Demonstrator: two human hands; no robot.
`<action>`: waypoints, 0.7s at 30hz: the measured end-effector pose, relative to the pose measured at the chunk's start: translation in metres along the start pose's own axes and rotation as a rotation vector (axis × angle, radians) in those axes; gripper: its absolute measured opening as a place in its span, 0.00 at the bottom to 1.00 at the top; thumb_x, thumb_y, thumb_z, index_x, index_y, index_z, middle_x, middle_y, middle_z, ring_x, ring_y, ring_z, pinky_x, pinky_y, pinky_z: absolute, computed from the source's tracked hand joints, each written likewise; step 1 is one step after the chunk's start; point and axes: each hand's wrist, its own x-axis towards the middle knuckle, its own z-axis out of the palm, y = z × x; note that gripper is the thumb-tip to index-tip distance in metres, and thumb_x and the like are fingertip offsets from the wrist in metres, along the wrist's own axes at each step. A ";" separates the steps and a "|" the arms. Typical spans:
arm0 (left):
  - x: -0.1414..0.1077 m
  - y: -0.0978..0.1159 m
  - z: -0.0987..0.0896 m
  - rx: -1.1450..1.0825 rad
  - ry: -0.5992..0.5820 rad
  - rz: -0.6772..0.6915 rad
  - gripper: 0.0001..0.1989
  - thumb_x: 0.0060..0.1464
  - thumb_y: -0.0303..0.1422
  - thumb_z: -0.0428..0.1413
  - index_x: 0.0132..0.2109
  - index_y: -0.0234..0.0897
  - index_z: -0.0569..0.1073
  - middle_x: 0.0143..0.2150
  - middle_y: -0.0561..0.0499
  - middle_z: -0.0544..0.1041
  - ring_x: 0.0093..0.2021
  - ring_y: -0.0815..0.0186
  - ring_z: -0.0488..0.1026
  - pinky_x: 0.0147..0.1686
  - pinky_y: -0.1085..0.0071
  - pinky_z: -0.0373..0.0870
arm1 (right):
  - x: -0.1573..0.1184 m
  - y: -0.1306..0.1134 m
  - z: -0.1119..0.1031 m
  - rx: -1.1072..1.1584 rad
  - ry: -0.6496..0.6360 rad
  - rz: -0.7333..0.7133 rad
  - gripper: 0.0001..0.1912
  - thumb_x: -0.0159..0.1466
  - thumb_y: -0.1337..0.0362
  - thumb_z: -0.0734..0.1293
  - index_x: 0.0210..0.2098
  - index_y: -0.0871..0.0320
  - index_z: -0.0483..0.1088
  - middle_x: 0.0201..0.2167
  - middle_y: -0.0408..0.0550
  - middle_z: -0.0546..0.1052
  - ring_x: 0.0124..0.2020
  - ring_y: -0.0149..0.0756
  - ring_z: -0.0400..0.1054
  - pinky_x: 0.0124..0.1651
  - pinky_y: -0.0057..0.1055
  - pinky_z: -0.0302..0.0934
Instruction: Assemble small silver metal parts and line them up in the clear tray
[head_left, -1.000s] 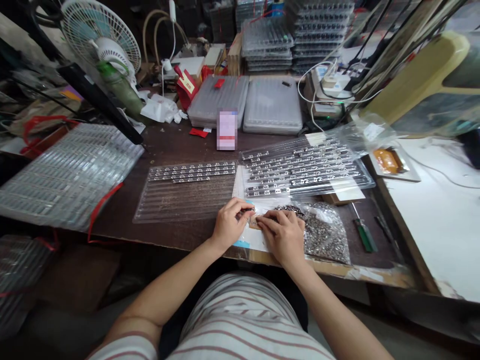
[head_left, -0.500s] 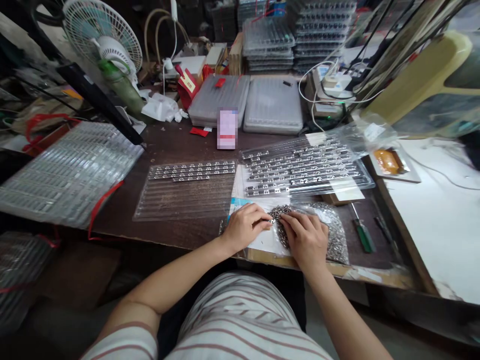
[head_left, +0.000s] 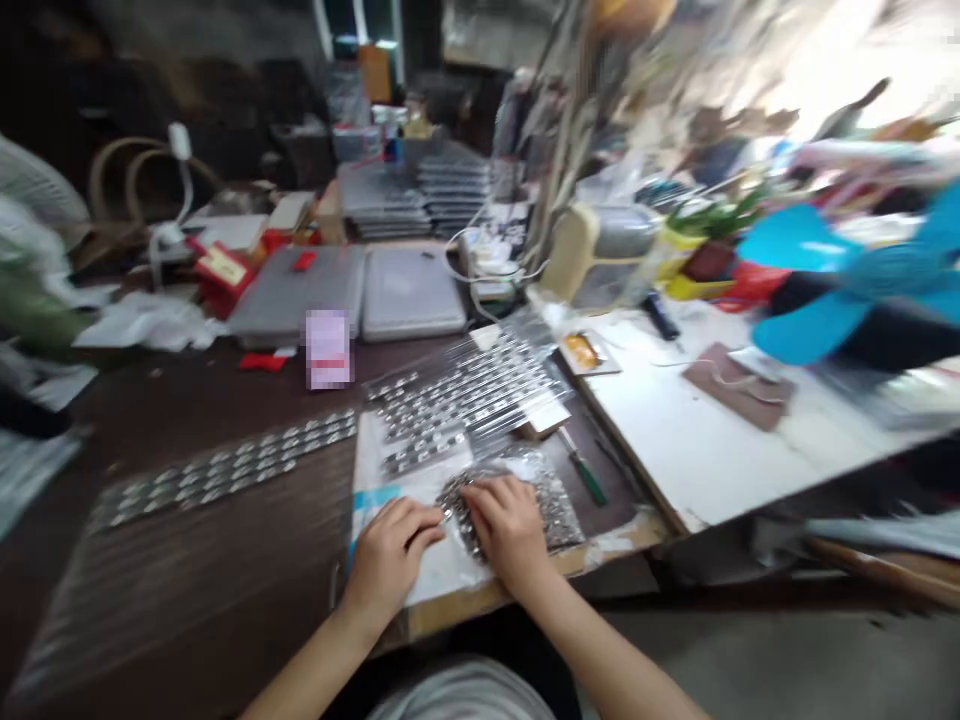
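My left hand (head_left: 391, 552) pinches a small shiny metal part between thumb and fingertips, at the left edge of a pile of small metal parts (head_left: 452, 492). Over that pile my right hand (head_left: 511, 530) is curled, fingertips down among the parts; what it grips, if anything, is hidden. The pile spills from a clear plastic bag (head_left: 559, 505) full of the same parts. To the left lies a clear grooved tray (head_left: 187, 580), its far grooves filled with rows of metal parts. Another clear tray (head_left: 465, 395) with several filled rows sits beyond my hands.
A green-handled screwdriver (head_left: 589, 480) lies right of the bag. Behind the trays are a phone (head_left: 328, 350), blurred out, and two stacks of closed plastic trays (head_left: 414, 290). A white table (head_left: 637, 390) adjoins on the right, with a blue fan (head_left: 862, 270) above it.
The head view has swung to the right, so everything appears shifted left and the white table and blue fan show. Both hands stay at the pile, in nearly the same pose.
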 end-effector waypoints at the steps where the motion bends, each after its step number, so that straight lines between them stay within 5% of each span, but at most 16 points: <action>1: 0.001 -0.003 0.000 -0.008 -0.006 0.012 0.05 0.57 0.31 0.55 0.38 0.41 0.76 0.35 0.51 0.77 0.38 0.63 0.74 0.39 0.68 0.70 | 0.000 0.000 0.001 0.003 0.016 0.001 0.07 0.65 0.65 0.62 0.40 0.52 0.72 0.36 0.43 0.76 0.39 0.31 0.65 0.42 0.32 0.53; 9: 0.000 -0.007 0.000 -0.076 -0.001 0.041 0.06 0.57 0.34 0.55 0.36 0.44 0.78 0.36 0.52 0.78 0.39 0.63 0.76 0.39 0.69 0.73 | -0.002 -0.001 0.000 0.002 0.073 -0.012 0.12 0.67 0.68 0.58 0.47 0.54 0.69 0.38 0.44 0.76 0.38 0.31 0.65 0.42 0.32 0.53; 13: -0.001 -0.009 -0.005 -0.082 0.125 0.016 0.08 0.58 0.37 0.53 0.37 0.44 0.78 0.38 0.51 0.78 0.40 0.63 0.76 0.40 0.69 0.74 | 0.000 -0.013 0.003 0.033 0.056 -0.025 0.08 0.67 0.66 0.59 0.39 0.54 0.70 0.33 0.42 0.76 0.36 0.29 0.65 0.40 0.32 0.52; 21: -0.011 -0.026 -0.044 0.038 0.233 -0.062 0.07 0.57 0.35 0.54 0.39 0.43 0.77 0.40 0.51 0.78 0.41 0.63 0.76 0.43 0.68 0.73 | 0.006 -0.036 0.024 0.099 -0.027 -0.047 0.05 0.61 0.56 0.68 0.31 0.48 0.74 0.31 0.37 0.78 0.34 0.31 0.62 0.38 0.34 0.46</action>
